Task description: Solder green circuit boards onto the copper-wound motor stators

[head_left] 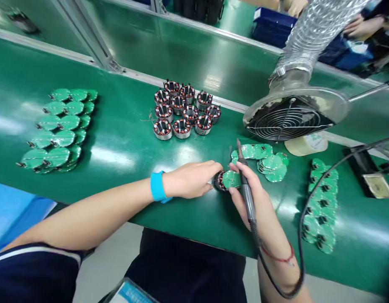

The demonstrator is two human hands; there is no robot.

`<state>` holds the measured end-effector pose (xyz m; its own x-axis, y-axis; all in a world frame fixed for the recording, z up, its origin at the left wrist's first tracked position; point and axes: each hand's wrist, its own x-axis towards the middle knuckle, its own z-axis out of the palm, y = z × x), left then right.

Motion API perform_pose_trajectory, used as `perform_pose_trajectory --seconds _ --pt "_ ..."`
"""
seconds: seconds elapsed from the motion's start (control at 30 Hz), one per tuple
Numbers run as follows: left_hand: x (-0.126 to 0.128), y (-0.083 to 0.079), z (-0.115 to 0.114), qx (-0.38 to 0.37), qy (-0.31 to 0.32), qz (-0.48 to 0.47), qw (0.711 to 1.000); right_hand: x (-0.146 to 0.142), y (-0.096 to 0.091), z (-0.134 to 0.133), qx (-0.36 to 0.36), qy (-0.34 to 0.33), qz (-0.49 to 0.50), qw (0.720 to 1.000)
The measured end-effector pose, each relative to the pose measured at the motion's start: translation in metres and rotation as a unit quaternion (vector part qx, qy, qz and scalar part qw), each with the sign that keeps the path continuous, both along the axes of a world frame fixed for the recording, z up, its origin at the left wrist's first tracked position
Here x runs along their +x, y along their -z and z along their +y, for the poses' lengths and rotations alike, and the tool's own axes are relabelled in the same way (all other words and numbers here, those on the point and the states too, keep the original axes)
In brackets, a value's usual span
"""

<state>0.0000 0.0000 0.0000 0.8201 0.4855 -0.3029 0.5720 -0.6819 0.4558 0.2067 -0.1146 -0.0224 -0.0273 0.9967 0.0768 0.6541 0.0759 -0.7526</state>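
Observation:
My left hand, with a blue band at the wrist, has its fingers closed on the left side of a motor stator on the green bench. Against the stator's right side is a round green circuit board, partly covering it. The fingertips of my right hand touch this board. That same hand also grips a soldering iron, whose tip points up and away from the stator. Just beyond the hands lies a loose pile of round green boards.
Several wound stators stand grouped at the back. Stacked green boards are at left, more boards at right. A fume extractor hood overhangs the bench near a tape roll and soldering stand. The iron's cable loops at right.

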Motion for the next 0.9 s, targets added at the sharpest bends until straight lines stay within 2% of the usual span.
perform_pose_trajectory --seconds 0.13,0.27,0.33,0.4,0.5,0.6,0.77,0.9 --pt "0.008 0.007 -0.012 0.083 -0.012 0.017 0.996 -0.001 0.001 0.001 0.007 -0.009 0.004 1.000" --pt "0.002 0.009 -0.001 0.143 -0.017 -0.008 0.990 0.001 0.002 0.000 0.017 -0.018 0.008 1.000" --pt "-0.003 0.007 0.007 0.164 -0.047 -0.055 0.984 0.002 0.003 0.000 0.020 -0.019 0.004 1.000" --pt "-0.007 0.005 0.012 0.164 -0.067 -0.147 0.973 0.003 0.004 0.001 0.027 -0.023 -0.002 0.999" --pt "-0.006 0.004 0.011 0.084 -0.032 -0.298 0.950 0.001 0.004 0.002 0.053 -0.027 -0.020 0.998" --pt "0.002 0.008 0.004 -0.020 -0.024 -0.370 0.928 -0.004 0.001 0.002 0.114 -0.010 -0.049 0.992" --pt "0.011 0.011 0.000 -0.108 -0.084 -0.369 0.919 -0.016 -0.009 0.004 0.228 0.020 -0.053 0.972" --pt "0.010 0.008 -0.001 -0.144 -0.082 -0.357 0.919 -0.022 -0.010 0.006 0.253 0.043 -0.037 0.966"
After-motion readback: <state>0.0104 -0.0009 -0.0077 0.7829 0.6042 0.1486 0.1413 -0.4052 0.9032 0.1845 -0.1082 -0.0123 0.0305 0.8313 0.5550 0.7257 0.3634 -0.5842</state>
